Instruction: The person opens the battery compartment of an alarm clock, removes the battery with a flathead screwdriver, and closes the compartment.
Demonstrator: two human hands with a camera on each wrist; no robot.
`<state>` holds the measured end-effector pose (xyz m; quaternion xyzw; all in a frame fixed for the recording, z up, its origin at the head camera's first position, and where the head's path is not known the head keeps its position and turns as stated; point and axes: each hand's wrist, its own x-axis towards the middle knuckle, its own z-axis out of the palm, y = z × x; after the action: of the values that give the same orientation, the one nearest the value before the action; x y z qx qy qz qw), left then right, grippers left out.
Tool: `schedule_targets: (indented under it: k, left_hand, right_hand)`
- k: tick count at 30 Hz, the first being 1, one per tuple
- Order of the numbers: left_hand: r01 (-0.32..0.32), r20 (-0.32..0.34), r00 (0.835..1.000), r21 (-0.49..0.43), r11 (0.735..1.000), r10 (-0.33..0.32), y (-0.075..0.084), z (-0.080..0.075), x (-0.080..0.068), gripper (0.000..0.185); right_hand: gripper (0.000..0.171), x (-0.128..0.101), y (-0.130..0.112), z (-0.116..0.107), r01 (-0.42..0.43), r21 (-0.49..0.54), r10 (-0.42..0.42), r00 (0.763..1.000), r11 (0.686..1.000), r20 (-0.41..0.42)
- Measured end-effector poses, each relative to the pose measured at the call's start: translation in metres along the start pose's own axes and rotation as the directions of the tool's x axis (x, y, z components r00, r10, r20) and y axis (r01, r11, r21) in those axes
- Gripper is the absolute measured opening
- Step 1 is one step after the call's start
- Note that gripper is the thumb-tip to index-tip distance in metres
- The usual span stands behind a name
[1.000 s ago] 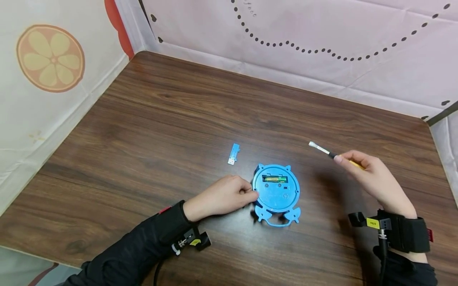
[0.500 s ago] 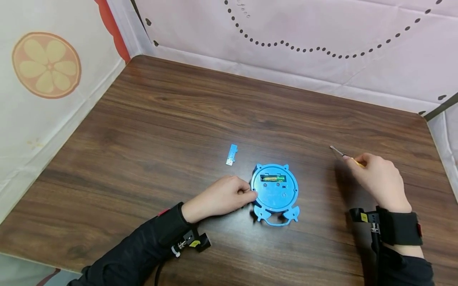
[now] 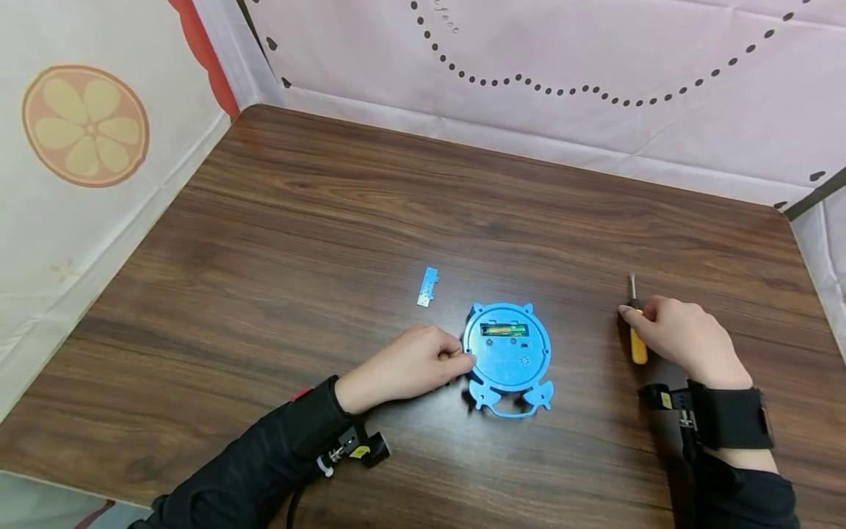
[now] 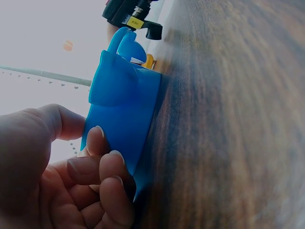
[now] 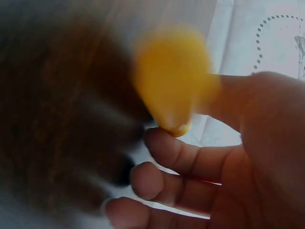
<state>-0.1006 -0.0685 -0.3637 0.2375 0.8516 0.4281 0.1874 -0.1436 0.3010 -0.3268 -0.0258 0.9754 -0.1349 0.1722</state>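
Note:
A round blue plastic device [image 3: 507,354] with ears and feet lies face down on the wooden table [image 3: 317,220]. Its battery slot is uncovered and a battery [image 3: 505,330] shows inside. My left hand [image 3: 456,357] pinches the device's left edge; in the left wrist view the thumb and fingers [image 4: 102,162] clamp the blue rim [image 4: 125,107]. My right hand [image 3: 637,320], to the right of the device, holds a yellow-handled screwdriver [image 3: 637,344] low at the table, tip pointing away. In the right wrist view the blurred handle [image 5: 172,76] sits against the thumb and curled fingers [image 5: 181,152].
A small blue cover strip [image 3: 428,286] lies loose on the table just up and left of the device. Fabric walls [image 3: 595,88] close off the table at the back and on the left [image 3: 86,184]. Both wrists wear black camera straps.
My right hand has come down from above the table and swung the screwdriver round, so its tip points away and the handle is low at the wood. Left hand and device are unmoved.

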Motion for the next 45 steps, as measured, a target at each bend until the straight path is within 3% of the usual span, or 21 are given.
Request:
schedule_targets:
  k: [8, 17, 38, 45]
  left_hand:
    - [0.013, 0.008, 1.0, -0.021, 1.0, -0.013, -0.001, 0.0003, -0.0008, 0.044]
    - [0.033, -0.001, 0.999, -0.004, 0.999, -0.033, -0.0012, 0.002, 0.0009, 0.043]
    - [0.014, -0.017, 1.0, 0.031, 0.999, -0.013, 0.0017, 0.0021, 0.0026, 0.044]
    - [0.017, -0.011, 1.0, 0.025, 1.0, -0.017, 0.0017, 0.0014, 0.0027, 0.044]
  right_hand:
    - [0.057, 0.003, -0.0019, -0.0004, 0.033, -0.007, -0.033, 0.999, 0.999, 0.019]
    - [0.061, 0.0054, -0.003, -0.0004, 0.015, -0.006, -0.015, 0.998, 1.0, 0.063]
    - [0.061, 0.0055, 0.001, 0.0012, 0.019, 0.003, -0.019, 0.998, 1.0, 0.068]
    - [0.077, -0.0008, -0.0008, -0.0073, -0.017, 0.047, 0.014, 0.999, 0.999, 0.05]
